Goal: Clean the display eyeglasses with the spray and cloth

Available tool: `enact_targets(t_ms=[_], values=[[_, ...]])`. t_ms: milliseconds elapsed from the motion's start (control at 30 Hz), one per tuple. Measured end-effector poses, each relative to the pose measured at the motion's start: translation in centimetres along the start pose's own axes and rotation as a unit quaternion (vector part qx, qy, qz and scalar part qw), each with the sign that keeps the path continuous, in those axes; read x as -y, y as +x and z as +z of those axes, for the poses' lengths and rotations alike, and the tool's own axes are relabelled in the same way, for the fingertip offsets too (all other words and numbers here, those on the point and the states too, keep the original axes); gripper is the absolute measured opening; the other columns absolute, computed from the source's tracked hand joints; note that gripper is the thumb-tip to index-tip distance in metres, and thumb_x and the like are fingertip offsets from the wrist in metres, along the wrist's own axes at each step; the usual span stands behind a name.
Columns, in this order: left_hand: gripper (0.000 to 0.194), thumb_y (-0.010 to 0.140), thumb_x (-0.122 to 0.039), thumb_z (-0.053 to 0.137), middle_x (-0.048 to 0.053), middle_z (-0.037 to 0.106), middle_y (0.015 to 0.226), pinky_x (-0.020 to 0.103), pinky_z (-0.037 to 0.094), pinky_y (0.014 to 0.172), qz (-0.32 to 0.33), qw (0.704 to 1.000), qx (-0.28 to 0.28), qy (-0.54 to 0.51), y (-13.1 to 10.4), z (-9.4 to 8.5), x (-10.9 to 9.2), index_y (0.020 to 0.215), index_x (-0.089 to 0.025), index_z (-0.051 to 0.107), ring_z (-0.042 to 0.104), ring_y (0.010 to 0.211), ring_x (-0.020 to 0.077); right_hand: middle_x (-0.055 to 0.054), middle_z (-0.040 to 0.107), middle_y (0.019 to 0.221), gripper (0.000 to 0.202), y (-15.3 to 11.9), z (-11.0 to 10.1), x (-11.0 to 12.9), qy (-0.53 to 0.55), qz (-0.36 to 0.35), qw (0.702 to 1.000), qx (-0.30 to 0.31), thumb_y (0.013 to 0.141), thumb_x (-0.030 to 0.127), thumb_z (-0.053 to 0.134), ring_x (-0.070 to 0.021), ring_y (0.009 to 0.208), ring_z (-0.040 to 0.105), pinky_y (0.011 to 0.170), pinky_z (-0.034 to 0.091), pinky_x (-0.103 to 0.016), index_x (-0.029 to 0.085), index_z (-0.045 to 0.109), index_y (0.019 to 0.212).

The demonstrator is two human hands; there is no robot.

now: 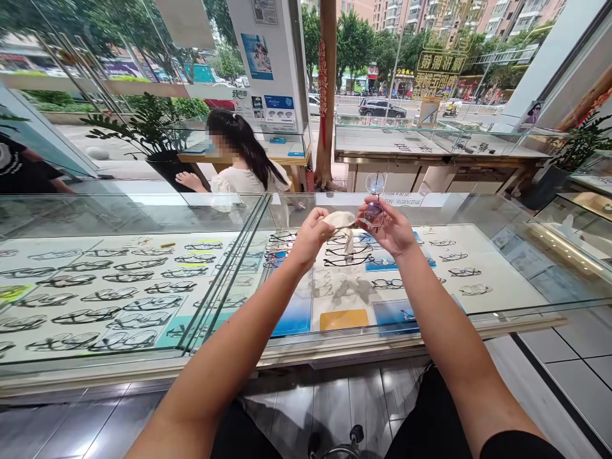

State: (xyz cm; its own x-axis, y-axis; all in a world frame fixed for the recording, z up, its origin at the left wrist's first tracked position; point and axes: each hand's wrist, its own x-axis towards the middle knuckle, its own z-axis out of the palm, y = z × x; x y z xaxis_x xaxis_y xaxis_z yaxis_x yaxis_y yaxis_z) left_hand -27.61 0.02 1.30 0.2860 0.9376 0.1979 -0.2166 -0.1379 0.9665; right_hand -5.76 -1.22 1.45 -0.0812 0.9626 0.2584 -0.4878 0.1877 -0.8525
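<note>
Above the glass display counter, my left hand (313, 237) pinches a pale cream cloth (340, 220), part of which hangs down below the fingers. Just to the right, my right hand (393, 231) holds a pair of thin-framed eyeglasses (375, 183) turned on end, one lens above the other. The fingers are round the lower lens, and the upper lens stands clear above them. The cloth's right end is close to the glasses; whether they touch I cannot tell.
Rows of eyeglasses (137, 263) lie inside the glass counter (143, 364). A person (243, 156) in a white top is beyond it, near a potted plant (160, 153). A wooden post (326, 95) and another display case (382, 152) stand behind.
</note>
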Motion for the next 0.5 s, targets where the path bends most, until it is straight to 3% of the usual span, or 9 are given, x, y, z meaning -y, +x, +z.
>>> enact_targets(t_ms=[100, 233, 500], values=[[0.041, 0.068, -0.029, 0.068, -0.004, 0.057, 0.079, 0.027, 0.039, 0.063, -0.009, 1.0, 0.007, 0.007, -0.14, 0.15, 0.26, 0.108, -0.026, 0.058, 0.046, 0.066, 0.0141, -0.004, 0.087, 0.104, 0.036, -0.14, 0.09, 0.09, -0.002, 0.007, 1.0, 0.026, 0.087, 0.059, 0.088, -0.0229, 0.098, 0.08, 0.096, 0.07, -0.044, 0.028, 0.082, 0.105], [0.046, 0.074, -0.032, 0.07, 0.0, 0.067, 0.094, 0.029, 0.049, 0.074, 0.006, 1.0, 0.012, 0.006, -0.32, 0.37, 0.2, 0.119, -0.025, 0.064, 0.058, 0.078, 0.0159, -0.005, 0.086, 0.106, 0.04, -0.41, 0.25, 0.2, -0.021, 0.025, 0.998, 0.062, 0.085, 0.059, 0.091, -0.0244, 0.102, 0.079, 0.09, 0.072, -0.044, 0.026, 0.082, 0.106], [0.04, 0.076, -0.037, 0.07, 0.0, 0.067, 0.094, 0.03, 0.045, 0.075, 0.019, 0.999, 0.03, 0.034, -0.32, 0.32, 0.06, 0.113, -0.024, 0.071, 0.053, 0.077, 0.0158, -0.006, 0.087, 0.107, 0.036, -0.17, 0.17, -0.04, -0.041, 0.015, 0.998, 0.041, 0.09, 0.057, 0.087, -0.0232, 0.1, 0.081, 0.09, 0.068, -0.039, 0.026, 0.083, 0.106]])
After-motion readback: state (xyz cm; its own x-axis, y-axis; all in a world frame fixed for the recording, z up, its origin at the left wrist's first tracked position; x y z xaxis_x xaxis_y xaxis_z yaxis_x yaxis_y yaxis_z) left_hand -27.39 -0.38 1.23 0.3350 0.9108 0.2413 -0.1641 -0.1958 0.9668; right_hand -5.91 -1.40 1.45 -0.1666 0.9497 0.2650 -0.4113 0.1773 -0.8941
